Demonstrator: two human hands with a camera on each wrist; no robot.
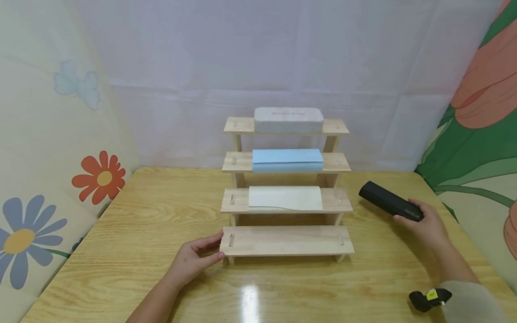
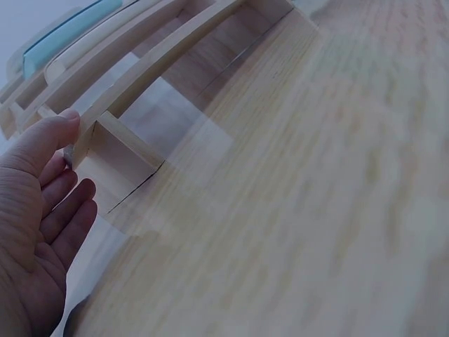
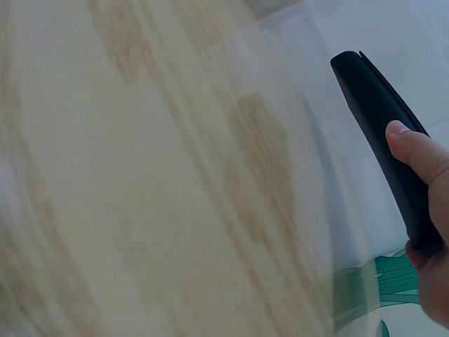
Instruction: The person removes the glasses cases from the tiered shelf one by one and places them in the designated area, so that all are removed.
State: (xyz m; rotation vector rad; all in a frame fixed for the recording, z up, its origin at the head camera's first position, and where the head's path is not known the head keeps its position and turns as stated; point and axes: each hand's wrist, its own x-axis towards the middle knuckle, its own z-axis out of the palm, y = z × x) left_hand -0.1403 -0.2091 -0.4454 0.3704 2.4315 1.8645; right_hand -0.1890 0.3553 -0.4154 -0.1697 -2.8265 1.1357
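My left hand point(image 1: 193, 262) grips the left end of the lowest step of a four-tier wooden display stand point(image 1: 286, 240), thumb on the edge in the left wrist view. On the right, my right hand point(image 1: 428, 226) holds a black glasses case point(image 1: 389, 200) by its near end, tilted over the table. The right wrist view shows the thumb lying along this case. A grey-white glasses case point(image 1: 288, 120) lies on the top step. Below it are a light blue glasses case point(image 1: 287, 160) and a cream glasses case point(image 1: 285, 198), each on its own step. The lowest step is bare.
The stand is on a wood-grain table point(image 1: 169, 202). A white cloth point(image 1: 202, 58) hangs behind it, with flower-printed panels point(image 1: 32, 134) at both sides. A black strap piece with a yellow label point(image 1: 430, 299) sits by my right sleeve point(image 1: 468, 300).
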